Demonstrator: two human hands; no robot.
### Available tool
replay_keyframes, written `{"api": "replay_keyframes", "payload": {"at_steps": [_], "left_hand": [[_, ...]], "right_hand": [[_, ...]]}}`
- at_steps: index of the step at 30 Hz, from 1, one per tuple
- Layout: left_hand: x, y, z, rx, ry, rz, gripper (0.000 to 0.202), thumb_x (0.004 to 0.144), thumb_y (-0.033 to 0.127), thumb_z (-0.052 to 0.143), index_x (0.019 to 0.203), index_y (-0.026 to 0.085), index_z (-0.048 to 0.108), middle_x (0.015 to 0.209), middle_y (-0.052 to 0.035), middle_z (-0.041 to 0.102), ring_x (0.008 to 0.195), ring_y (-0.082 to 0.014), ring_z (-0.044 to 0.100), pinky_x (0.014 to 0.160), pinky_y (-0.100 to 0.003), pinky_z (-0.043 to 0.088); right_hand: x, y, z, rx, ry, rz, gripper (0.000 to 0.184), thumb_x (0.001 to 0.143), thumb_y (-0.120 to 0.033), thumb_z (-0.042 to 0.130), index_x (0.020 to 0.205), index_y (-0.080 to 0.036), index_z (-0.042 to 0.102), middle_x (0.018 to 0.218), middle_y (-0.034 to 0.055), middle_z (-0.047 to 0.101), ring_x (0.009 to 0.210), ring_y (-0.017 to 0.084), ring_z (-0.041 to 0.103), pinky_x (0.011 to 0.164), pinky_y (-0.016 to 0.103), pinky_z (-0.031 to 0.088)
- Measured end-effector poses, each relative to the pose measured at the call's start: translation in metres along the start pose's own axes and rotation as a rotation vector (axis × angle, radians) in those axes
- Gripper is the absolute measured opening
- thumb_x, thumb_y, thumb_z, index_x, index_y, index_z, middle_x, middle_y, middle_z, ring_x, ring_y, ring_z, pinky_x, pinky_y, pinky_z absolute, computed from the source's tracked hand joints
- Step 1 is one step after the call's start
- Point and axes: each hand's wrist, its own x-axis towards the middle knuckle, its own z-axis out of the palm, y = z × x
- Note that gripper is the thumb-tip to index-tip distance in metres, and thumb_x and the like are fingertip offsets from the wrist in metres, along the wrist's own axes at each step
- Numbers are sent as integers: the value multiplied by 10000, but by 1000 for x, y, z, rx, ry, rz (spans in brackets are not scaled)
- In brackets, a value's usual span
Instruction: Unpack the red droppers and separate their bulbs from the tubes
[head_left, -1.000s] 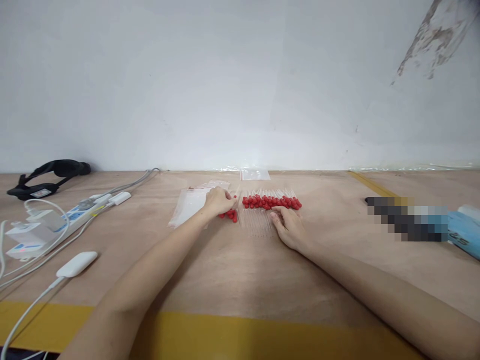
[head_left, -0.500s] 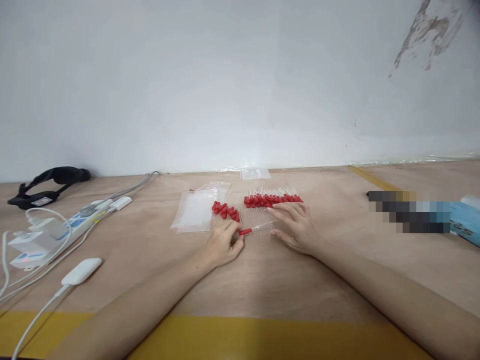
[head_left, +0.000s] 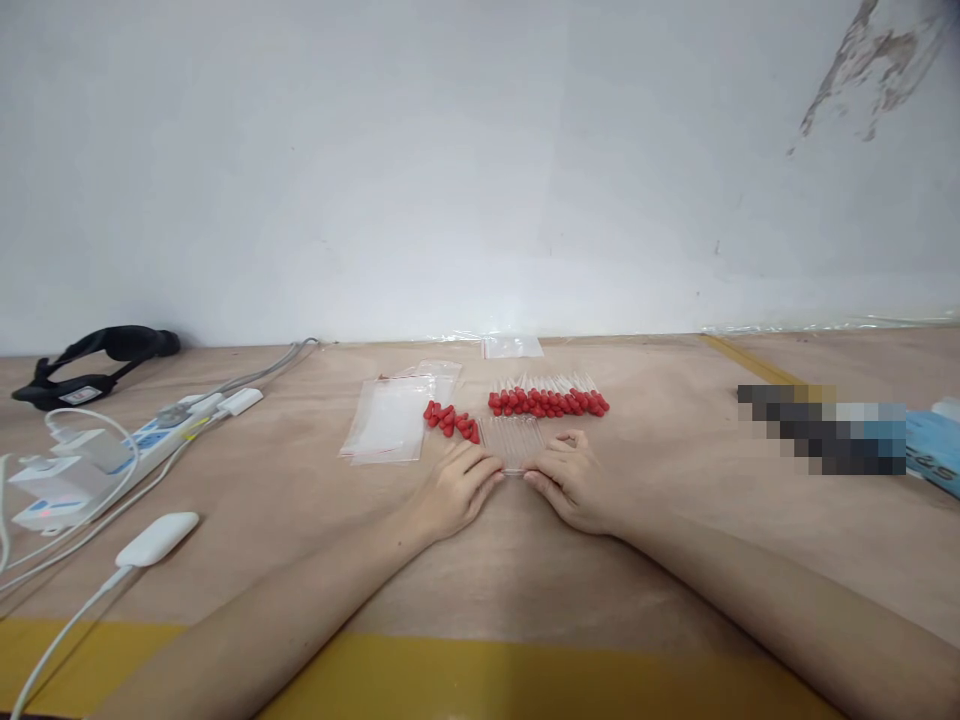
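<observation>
A flat row of clear thin tubes [head_left: 514, 438] lies on the table between my two hands. My left hand [head_left: 463, 490], fingers pressed together and bent, closes on the near left side of the tubes. From the near right side my right hand [head_left: 574, 487] closes on them with curled fingers. The fingertips partly hide the tubes' near ends. Loose red rubber bulbs [head_left: 450, 420] lie in a small heap just beyond my left hand. Behind the tubes, a row of droppers with red bulbs [head_left: 549, 402] lies with its clear tips toward the wall.
Clear zip bags [head_left: 386, 420] lie left of the bulbs, with another bag [head_left: 513, 347] by the wall. On the left are a power strip [head_left: 150, 440] with plugs and cables, a white adapter [head_left: 157, 540] and a black strap [head_left: 97, 365]. A blue package [head_left: 934, 450] lies far right.
The red bulb with a clear tube between my hands no longer shows there. My right hand has come left and nearer, off the dropper row; both hands now flank the tubes.
</observation>
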Motion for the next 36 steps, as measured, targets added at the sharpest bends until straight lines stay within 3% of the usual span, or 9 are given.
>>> {"api": "replay_keyframes", "payload": {"at_steps": [4,9,12,21,29,32,36], "left_hand": [[1,2,1,40,-31,42,163,872,215,410,942,155,545,833,-56,563,769,-157,473,715,-293,397],[4,3,-3,128,-98,83,201,877,284,404,865,151,555,779,-50,544,754,-164,457,697,-303,360],[7,4,-6,181,-148,118,246,886,292,375,788,147,547,725,-42,523,732,-161,440,685,-306,334],[10,5,-9,162,-224,119,306,904,301,316,710,147,495,704,-29,506,720,-151,419,704,-312,300],[6,3,-9,240,-188,147,278,892,305,347,762,153,540,728,-40,522,731,-167,427,686,-314,307],[6,-11,-20,212,-116,-1,294,892,295,333,758,156,555,736,-46,519,727,-170,437,681,-311,334],[13,-48,-40,83,74,-430,272,875,281,339,877,171,588,811,-49,507,794,-168,481,733,-292,391]], "right_hand": [[-1,-2,2,32,-18,-26,249,882,-292,373,976,-234,596,698,-4,616,682,116,481,818,348,224],[0,-2,4,24,25,-33,313,882,-311,379,741,-185,629,583,1,578,610,106,430,733,318,224],[0,-1,3,12,31,-78,306,873,-310,404,705,-182,625,545,-4,560,601,108,398,720,318,214],[-5,9,0,-147,174,-281,141,830,-227,487,806,-192,621,575,-10,554,636,117,375,709,320,229],[-11,10,-12,-288,228,-346,142,832,-204,483,869,-208,621,541,-27,531,608,108,388,653,307,231],[-15,23,-15,-286,251,-240,164,827,-209,482,875,-217,639,542,-20,537,607,110,418,665,300,252],[-14,42,-10,-257,331,194,220,828,-261,463,934,-203,648,660,17,604,664,127,504,671,288,278]]}}
